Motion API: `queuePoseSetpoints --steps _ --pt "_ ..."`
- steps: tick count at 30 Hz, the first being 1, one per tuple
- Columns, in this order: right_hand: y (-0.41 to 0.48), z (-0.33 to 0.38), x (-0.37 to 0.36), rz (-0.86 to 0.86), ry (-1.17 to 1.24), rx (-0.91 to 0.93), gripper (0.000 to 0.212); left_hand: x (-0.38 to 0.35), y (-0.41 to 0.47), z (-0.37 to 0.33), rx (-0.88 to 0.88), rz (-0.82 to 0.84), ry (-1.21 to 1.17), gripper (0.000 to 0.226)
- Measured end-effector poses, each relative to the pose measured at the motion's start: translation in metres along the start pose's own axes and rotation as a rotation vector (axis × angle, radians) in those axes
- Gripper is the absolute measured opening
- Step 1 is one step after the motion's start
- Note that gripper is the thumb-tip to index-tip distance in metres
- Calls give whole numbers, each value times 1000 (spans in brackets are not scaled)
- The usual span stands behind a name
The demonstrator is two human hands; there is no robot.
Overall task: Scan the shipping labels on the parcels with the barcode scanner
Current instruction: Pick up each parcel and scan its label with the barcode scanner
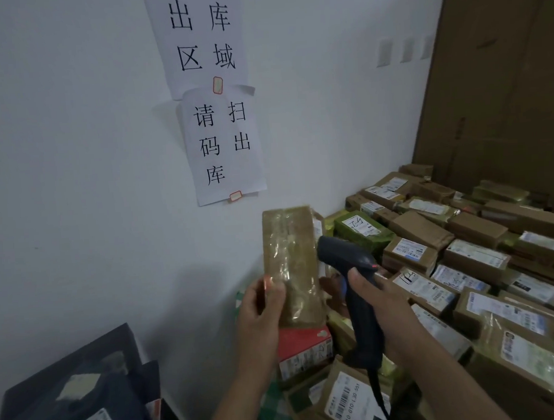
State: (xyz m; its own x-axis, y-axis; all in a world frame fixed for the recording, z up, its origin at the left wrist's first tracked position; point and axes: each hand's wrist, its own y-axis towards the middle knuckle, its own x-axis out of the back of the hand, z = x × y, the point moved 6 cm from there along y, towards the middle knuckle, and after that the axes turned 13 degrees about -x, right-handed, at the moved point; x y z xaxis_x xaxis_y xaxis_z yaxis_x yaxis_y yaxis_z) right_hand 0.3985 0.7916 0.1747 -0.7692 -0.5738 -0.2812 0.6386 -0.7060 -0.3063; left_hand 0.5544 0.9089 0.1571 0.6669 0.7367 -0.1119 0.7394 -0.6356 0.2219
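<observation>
My left hand [262,311] grips a brown, tape-wrapped parcel [291,261] by its lower left edge and holds it upright in front of the white wall. Its taped plain side faces me; a strip of white label shows along its right edge. My right hand [375,298] grips the handle of a dark blue barcode scanner [347,270], whose head points left at the parcel's right side, very close to it. A small red light shows on the scanner's head. Its cable hangs down from the handle.
Several brown and green parcels [467,263] with white labels cover the surface to the right. A red-and-white box [303,347] lies under the held parcel. Dark bags [76,400] with labels sit at lower left. Paper signs [223,141] hang on the wall; tall cardboard [504,82] stands at right.
</observation>
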Motion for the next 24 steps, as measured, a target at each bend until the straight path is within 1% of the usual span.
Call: queuePoseSetpoints --steps 2,3,5,7,8,11,13,15,18,19,20,22,23,24 --pt "5 -4 -1 37 129 -48 58 4 5 2 44 -11 -150 68" --pt "8 -7 -2 42 161 -63 59 4 8 2 53 2 -170 70" --pt "14 -11 -7 39 185 -81 57 3 12 6 78 53 -189 76" --pt "22 -16 -13 59 202 -88 58 2 18 14 140 122 -282 87" --pt "26 -17 -15 65 207 -89 57 3 21 18 165 163 -316 91" --pt "40 -19 -21 38 184 -105 57 11 31 31 198 261 -310 95" --pt "50 -19 -24 -16 92 -95 55 20 39 37 240 225 -288 95" --pt "63 -17 -29 -54 -35 -78 54 35 52 39 237 144 -126 92" --pt "81 -12 -38 -87 -211 -37 54 66 83 41 166 37 203 98" --pt "87 -10 -40 -97 -259 -25 53 77 96 42 143 7 301 97" --pt "94 -8 -40 -104 -297 -17 51 87 109 45 125 -6 451 95" --pt "108 -7 -39 -110 -349 -17 45 105 134 57 128 21 842 98" --pt "115 -7 -38 -110 -358 -19 42 112 143 66 143 47 990 101" --pt "122 -7 -37 -115 -360 -27 41 117 152 77 158 76 1087 105"
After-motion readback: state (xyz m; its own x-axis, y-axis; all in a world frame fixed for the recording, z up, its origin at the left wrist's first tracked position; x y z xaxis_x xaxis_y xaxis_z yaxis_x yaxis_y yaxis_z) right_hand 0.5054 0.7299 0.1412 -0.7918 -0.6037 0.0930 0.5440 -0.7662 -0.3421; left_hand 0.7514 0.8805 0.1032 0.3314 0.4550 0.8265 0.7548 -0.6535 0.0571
